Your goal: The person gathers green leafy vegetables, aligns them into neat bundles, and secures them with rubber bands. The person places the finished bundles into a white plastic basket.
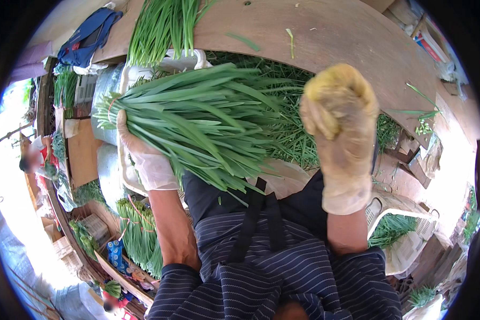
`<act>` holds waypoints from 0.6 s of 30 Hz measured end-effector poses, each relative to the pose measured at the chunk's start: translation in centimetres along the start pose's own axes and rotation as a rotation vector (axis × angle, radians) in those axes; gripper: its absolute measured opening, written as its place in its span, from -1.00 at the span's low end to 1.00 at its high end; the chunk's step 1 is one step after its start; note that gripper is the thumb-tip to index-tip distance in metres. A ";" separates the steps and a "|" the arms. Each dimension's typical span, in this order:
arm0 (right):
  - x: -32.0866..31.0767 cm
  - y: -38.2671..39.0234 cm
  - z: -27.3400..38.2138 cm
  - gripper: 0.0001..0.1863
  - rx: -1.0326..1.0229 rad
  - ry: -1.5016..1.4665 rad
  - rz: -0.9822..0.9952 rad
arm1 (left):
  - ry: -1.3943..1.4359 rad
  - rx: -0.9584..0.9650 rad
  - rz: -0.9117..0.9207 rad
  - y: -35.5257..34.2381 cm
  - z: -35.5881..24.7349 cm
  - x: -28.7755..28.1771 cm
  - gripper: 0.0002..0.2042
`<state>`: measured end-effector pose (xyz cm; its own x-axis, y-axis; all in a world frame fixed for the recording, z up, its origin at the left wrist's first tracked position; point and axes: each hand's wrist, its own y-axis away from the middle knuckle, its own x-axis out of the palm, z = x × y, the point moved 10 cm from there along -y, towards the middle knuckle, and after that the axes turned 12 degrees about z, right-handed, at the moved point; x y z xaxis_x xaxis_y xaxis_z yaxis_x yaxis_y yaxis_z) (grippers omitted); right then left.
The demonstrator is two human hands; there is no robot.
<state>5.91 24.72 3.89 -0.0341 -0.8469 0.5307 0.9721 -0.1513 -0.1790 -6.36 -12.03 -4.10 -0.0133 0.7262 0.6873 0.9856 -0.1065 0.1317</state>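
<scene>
Covering most fingers of the left hand [137, 143], a bunch of long green leaves [202, 120] is resting in that gloved grip, which is clasping it near the banded stem end, while the leaves are fanning out rightward. Near their blurred tips, the gloved right hand [344, 109] is forming a fist and hiding its own fingertips, so I cannot tell whether it is pinching anything.
</scene>
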 end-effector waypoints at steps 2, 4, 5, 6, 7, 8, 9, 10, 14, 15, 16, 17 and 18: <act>-1.6 1.0 1.0 -0.70 0.049 0.114 0.086 | -0.005 0.006 0.017 -0.7 -0.2 -0.4 -0.54; -1.6 1.9 1.6 -0.77 0.118 0.240 0.198 | -0.025 0.020 -0.023 -0.7 -0.3 -1.1 -0.53; -1.0 2.8 1.4 -0.78 0.154 0.366 0.211 | -0.029 0.019 -0.028 -0.8 -0.4 -1.3 -0.53; -0.5 3.5 1.0 -0.79 0.214 0.449 0.213 | -0.036 0.019 -0.035 -0.7 -0.7 -1.5 -0.53; 0.1 4.0 0.6 -0.80 0.274 0.532 0.220 | -0.043 0.019 -0.041 -0.6 -0.8 -1.7 -0.53; 0.3 4.6 -0.1 -0.82 0.359 0.574 0.217 | -0.044 0.024 -0.038 -0.5 -0.8 -1.9 -0.53; 0.6 5.0 -1.1 -0.78 0.489 0.464 0.224 | -0.047 0.030 -0.032 -0.3 -0.9 -1.9 -0.53; 1.1 5.0 -1.2 -0.77 0.479 0.538 0.246 | -0.050 0.036 -0.027 -0.2 -1.0 -1.8 -0.52; 2.8 4.1 -2.4 -0.73 0.390 0.690 0.252 | -0.015 -0.012 0.027 0.3 0.0 -0.6 -0.52; 3.2 4.0 -3.3 -0.74 0.402 0.541 0.263 | -0.029 -0.031 0.055 0.4 -0.1 -0.4 -0.51; 3.5 3.9 -3.8 -0.75 0.411 0.392 0.274 | -0.020 -0.036 0.054 0.3 0.0 -0.5 -0.50; 3.6 4.0 -3.7 -0.77 0.424 0.204 0.291 | -0.010 -0.041 0.053 0.1 0.1 -0.7 -0.50; 3.5 4.2 -3.5 -0.80 0.438 0.012 0.312 | -0.003 -0.042 0.045 0.3 0.1 -0.4 -0.49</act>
<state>9.09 19.34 2.10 0.2717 -0.8240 0.4972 0.9422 0.3330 0.0369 -6.08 -12.29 -4.44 0.0317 0.7218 0.6914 0.9771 -0.1679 0.1305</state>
